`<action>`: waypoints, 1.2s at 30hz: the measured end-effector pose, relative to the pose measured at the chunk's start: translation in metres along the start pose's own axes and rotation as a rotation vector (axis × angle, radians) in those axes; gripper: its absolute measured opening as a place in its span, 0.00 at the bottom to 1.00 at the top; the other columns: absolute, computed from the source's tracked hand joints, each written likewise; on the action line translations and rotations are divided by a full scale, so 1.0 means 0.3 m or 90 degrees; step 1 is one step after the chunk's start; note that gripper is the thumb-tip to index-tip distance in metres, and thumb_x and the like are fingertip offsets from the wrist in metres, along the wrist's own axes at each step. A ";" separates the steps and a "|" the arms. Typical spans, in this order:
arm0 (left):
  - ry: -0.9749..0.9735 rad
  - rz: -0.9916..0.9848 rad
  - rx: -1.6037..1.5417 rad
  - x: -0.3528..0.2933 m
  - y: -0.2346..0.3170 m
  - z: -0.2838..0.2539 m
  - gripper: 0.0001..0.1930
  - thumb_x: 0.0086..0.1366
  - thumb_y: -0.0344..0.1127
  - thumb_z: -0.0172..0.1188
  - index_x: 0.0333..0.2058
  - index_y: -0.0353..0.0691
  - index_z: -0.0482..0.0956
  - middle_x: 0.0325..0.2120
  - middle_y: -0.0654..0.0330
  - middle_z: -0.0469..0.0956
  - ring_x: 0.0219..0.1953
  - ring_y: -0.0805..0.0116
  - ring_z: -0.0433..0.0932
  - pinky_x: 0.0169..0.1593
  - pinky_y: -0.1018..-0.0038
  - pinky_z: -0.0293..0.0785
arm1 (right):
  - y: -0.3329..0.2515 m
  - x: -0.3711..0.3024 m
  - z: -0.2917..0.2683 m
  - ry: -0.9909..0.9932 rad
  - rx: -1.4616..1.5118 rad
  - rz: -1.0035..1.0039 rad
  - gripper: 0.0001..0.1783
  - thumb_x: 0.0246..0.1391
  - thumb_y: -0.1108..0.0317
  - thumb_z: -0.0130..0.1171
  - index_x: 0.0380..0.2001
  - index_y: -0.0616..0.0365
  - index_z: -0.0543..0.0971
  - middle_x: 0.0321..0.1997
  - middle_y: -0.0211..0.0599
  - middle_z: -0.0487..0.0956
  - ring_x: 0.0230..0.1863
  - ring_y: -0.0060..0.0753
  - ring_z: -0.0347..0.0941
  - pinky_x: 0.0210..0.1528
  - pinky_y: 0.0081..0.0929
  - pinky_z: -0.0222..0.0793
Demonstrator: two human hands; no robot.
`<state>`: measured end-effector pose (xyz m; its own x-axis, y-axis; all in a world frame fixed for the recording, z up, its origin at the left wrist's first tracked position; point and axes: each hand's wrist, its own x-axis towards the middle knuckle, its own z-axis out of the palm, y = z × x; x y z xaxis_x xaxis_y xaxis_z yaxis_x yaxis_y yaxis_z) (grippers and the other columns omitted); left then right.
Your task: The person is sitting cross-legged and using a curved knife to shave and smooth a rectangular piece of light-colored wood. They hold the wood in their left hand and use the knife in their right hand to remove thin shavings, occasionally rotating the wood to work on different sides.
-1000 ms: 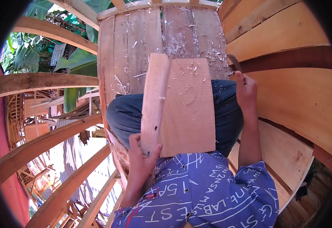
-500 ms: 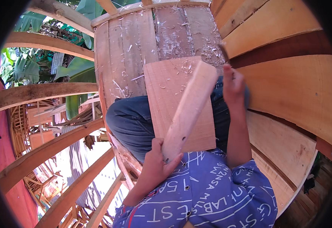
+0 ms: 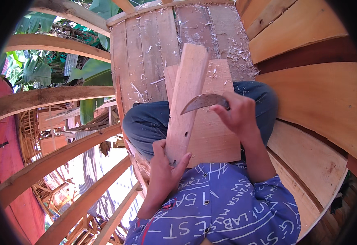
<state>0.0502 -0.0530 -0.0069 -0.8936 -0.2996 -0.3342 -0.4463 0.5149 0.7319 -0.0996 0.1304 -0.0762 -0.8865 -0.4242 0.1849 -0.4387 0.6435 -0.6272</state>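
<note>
My left hand [image 3: 169,165] grips the lower end of a long, pale wooden block [image 3: 185,87], which tilts up and away from me. Two dark holes mark the block's lower part. My right hand [image 3: 238,113] is closed around the handle of a knife with a curved, dark blade [image 3: 204,102]. The blade's tip lies across the block's right edge at about mid-length; whether it touches the wood I cannot tell. The handle is mostly hidden in my fingers. Beneath the block, a flat wooden board [image 3: 215,143] rests over my crossed legs.
Wood shavings [image 3: 241,55] litter the plank floor [image 3: 135,49] ahead. Wide wooden planks [image 3: 313,94] form a wall at my right. On the left, open wooden slats [image 3: 60,163] let in bright light, with banana leaves [image 3: 37,71] and a red sheet [image 3: 7,143] beyond.
The knife has come from the far right down and left to the block. The block's far end has swung left, standing more upright. My left hand keeps its grip.
</note>
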 end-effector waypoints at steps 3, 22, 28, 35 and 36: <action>-0.059 0.026 -0.006 -0.011 0.014 0.020 0.30 0.58 0.43 0.68 0.46 0.31 0.60 0.28 0.38 0.77 0.31 0.44 0.82 0.34 0.63 0.76 | 0.075 0.067 -0.080 0.081 0.034 0.114 0.29 0.56 0.42 0.57 0.17 0.58 0.74 0.15 0.46 0.72 0.20 0.53 0.74 0.22 0.40 0.67; -0.004 0.080 0.021 0.079 0.001 0.058 0.26 0.57 0.40 0.68 0.45 0.32 0.64 0.26 0.40 0.77 0.29 0.42 0.81 0.30 0.61 0.75 | 0.112 0.007 -0.042 -0.053 0.124 0.085 0.26 0.57 0.46 0.57 0.25 0.63 0.78 0.18 0.48 0.74 0.24 0.51 0.75 0.26 0.36 0.67; -0.068 0.120 -0.040 0.160 0.080 0.057 0.21 0.58 0.37 0.66 0.44 0.33 0.68 0.30 0.38 0.77 0.35 0.44 0.81 0.35 0.61 0.75 | 0.111 -0.055 0.008 -0.113 0.379 0.186 0.26 0.60 0.48 0.54 0.31 0.67 0.79 0.15 0.41 0.67 0.22 0.18 0.62 0.24 0.29 0.61; -0.322 0.085 -0.382 0.224 -0.005 0.096 0.25 0.63 0.36 0.62 0.55 0.31 0.66 0.33 0.55 0.78 0.36 0.67 0.80 0.39 0.71 0.75 | 0.078 -0.037 -0.040 -0.039 0.348 0.134 0.26 0.60 0.48 0.54 0.31 0.66 0.79 0.15 0.43 0.69 0.19 0.24 0.66 0.24 0.32 0.63; -0.338 0.075 -0.430 0.216 -0.002 0.106 0.25 0.64 0.35 0.61 0.56 0.32 0.65 0.32 0.57 0.77 0.36 0.69 0.79 0.38 0.73 0.75 | 0.072 -0.033 -0.054 -0.023 0.297 0.123 0.26 0.59 0.47 0.55 0.30 0.65 0.79 0.16 0.44 0.70 0.19 0.31 0.69 0.24 0.34 0.64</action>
<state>-0.0089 -0.0472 -0.0481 -0.9113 0.2272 -0.3435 -0.3759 -0.1184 0.9190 -0.1025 0.1588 -0.0793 -0.9358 -0.3522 0.0116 -0.1477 0.3620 -0.9204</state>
